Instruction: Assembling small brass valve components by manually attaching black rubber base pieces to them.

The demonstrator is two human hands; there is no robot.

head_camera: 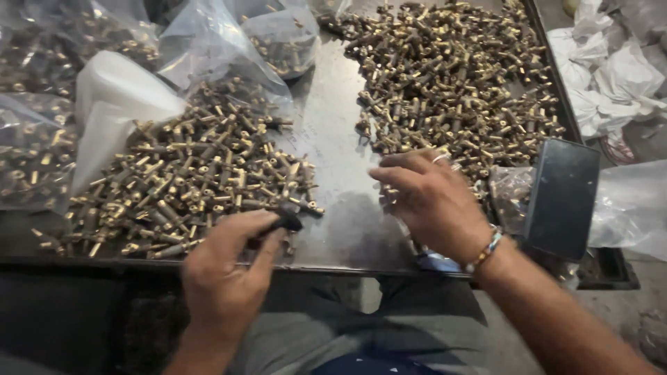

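Note:
My left hand (226, 267) is at the near edge of the metal table (333, 139), its fingers closed on a small black object (287, 221) right beside the left pile of brass fittings (187, 180). My right hand (431, 201) lies palm down on the table, fingers spread over a few brass fittings at the near edge of the large pile of brass fittings (451, 83). A ring and a beaded bracelet (484, 253) are on that hand and wrist. What is under its palm is hidden.
Clear plastic bags of brass parts (42, 90) crowd the left and back. A white plastic sheet (111, 111) lies over the left pile's edge. A dark flat box (563, 198) stands at the right, with crumpled plastic bags (611, 69) beyond the table's rim.

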